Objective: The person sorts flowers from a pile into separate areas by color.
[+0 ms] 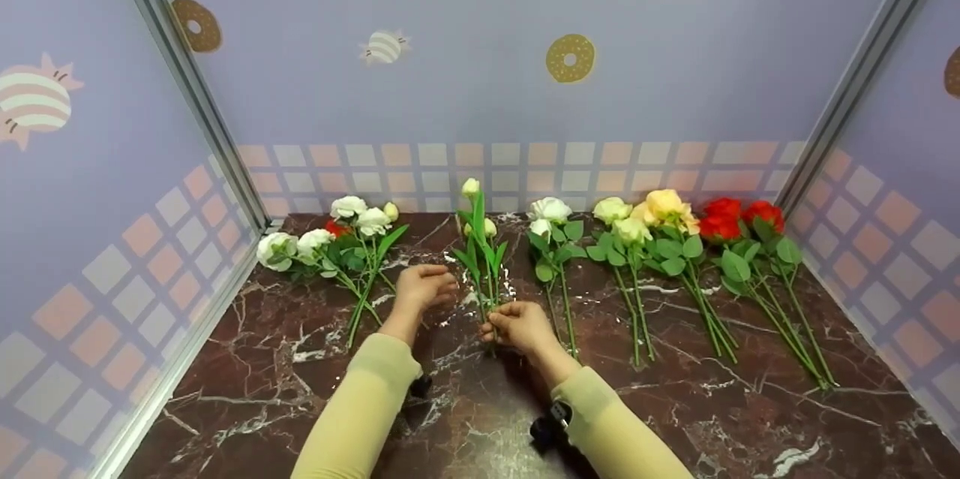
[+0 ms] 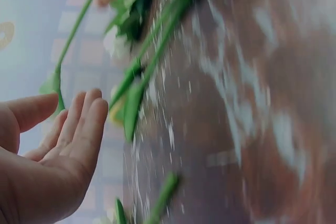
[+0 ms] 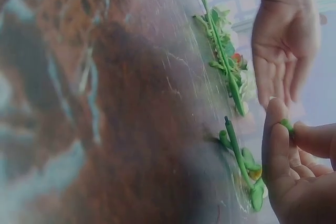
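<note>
A white tulip point(image 1: 470, 188) with long green leaves stands in the middle of the table, its stem pinched between the thumb and fingers of my right hand point(image 1: 521, 325). In the right wrist view a bit of green stem point(image 3: 286, 126) shows between those fingertips. Other tulips point(image 1: 490, 228) are by it, lying on the table. My left hand point(image 1: 426, 287) is held just left of the tulips, and in the left wrist view its fingers point(image 2: 86, 129) are extended, holding nothing. A tulip stem point(image 2: 73, 40) runs down behind that hand.
To the left lies a bunch of white flowers point(image 1: 277, 250) with one red bloom. Rightward come white roses point(image 1: 551, 210), pale green roses point(image 1: 613, 209), yellow-orange roses point(image 1: 666, 209) and red roses point(image 1: 721, 218). Patterned walls point(image 1: 450, 88) enclose the dark marbled table point(image 1: 247, 404).
</note>
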### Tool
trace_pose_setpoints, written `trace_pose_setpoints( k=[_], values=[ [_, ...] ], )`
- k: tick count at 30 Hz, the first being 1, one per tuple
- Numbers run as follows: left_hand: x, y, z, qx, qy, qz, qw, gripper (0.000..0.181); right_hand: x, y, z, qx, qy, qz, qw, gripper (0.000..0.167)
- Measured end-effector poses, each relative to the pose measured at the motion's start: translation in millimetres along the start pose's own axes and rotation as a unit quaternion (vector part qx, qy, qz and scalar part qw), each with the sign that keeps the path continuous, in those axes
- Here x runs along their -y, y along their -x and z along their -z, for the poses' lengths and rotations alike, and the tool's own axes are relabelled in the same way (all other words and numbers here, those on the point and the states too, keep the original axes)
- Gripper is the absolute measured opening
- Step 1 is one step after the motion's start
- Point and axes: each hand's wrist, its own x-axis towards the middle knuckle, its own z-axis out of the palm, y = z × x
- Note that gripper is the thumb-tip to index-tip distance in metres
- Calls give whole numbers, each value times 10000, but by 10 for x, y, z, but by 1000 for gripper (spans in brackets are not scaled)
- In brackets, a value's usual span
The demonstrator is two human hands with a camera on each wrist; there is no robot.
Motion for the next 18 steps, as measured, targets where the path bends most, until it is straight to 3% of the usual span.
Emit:
trace_pose_setpoints(
  k=[4,8,13,18],
  values=[
    [33,-74,261,-586,-833,-288,9944,30,-12,19,22,3,37,-80,10000,19],
    [45,-117,527,-1169,-1824,-466,9752,30,-27,27,39,3,82,-190,9998,19],
    [64,-146,777,-1621,-2485,-317,9544,35,-65,13,62,-9,118,-353,9993,19],
    [141,-140,912,-1934,-3084,-35,9314,38,-82,13,71,52,184,-517,9985,19]
  ],
)
